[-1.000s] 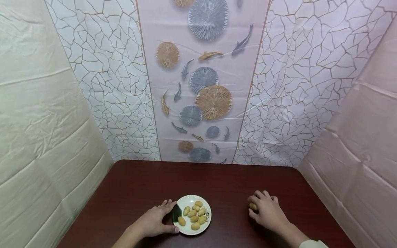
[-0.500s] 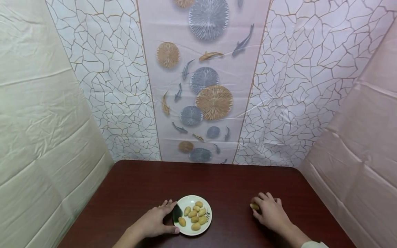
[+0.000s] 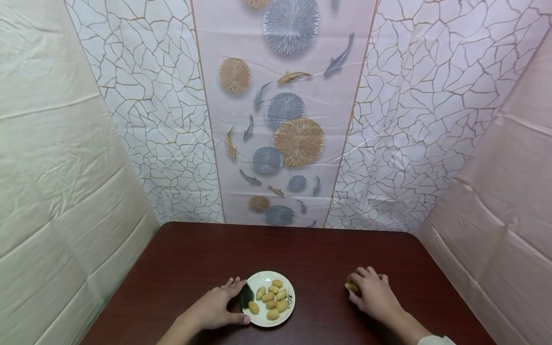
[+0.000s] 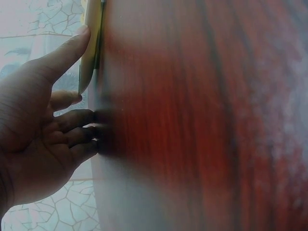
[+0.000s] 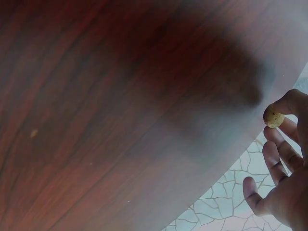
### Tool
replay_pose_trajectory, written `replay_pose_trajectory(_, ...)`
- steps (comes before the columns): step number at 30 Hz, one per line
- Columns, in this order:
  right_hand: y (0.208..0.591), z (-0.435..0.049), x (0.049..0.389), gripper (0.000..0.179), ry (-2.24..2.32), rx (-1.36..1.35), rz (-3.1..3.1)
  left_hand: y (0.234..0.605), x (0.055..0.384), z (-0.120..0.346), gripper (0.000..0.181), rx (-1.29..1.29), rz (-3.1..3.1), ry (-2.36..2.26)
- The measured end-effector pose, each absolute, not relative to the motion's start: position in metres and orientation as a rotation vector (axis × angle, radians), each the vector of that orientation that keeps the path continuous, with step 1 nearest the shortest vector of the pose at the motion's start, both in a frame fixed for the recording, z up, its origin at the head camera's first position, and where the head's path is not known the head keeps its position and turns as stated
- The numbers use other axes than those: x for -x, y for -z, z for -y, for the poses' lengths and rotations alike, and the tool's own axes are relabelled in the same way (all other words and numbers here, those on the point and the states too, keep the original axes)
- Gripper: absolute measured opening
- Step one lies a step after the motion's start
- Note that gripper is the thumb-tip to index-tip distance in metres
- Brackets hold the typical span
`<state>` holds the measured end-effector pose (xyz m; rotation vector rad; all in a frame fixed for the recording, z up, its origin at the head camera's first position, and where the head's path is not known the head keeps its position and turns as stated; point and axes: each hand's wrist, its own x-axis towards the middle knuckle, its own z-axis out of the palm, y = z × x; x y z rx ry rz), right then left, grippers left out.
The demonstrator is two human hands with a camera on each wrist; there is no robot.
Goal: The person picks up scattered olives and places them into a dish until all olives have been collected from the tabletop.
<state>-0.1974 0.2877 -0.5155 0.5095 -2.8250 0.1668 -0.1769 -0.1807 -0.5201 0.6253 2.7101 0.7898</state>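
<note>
A round pale plate point(image 3: 262, 319) stands on the table, with a dark green patch at its left edge and small black marks at its right. Several yellow oval fruit-like pieces lie on it. My left hand point(image 3: 215, 305) holds its left rim between thumb and forefinger; in the left wrist view the thumb point(image 4: 72, 50) presses the rim, the other fingers reaching the tabletop. Well to the right of the plate, my right hand point(image 3: 374, 294) pinches one more yellow oval piece point(image 3: 351, 287) between thumb and forefinger. This piece point(image 5: 274, 118) shows a rough skin in the right wrist view.
The dark red-brown table point(image 3: 302, 249) has rounded far corners. Behind it hangs a cloth point(image 3: 276, 191) printed with fish and discs, with crackle-patterned panels either side. Beige cloth walls point(image 3: 77, 215) flank the table left and right.
My right hand has shifted only slightly, keeping the yellow piece in its fingertips. The left hand and the plate have stayed in place.
</note>
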Motion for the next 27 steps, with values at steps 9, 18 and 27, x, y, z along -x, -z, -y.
replay_pose_trajectory(9,0.512,-0.275,0.195,0.024,-0.208,-0.543,2.753,0.519,0.177,0.181,0.107,-0.628,-2.713,-0.783)
replay_pose_trajectory(18,0.504,-0.252,0.191,0.025,-0.227,-0.603,2.694,0.518,0.175,0.18,0.107,-0.639,-2.715,-0.786)
replay_pose_trajectory(27,0.497,-0.232,0.186,0.026,-0.254,-0.692,2.622,0.52,0.176,0.181,0.107,-0.636,-2.697,-0.811)
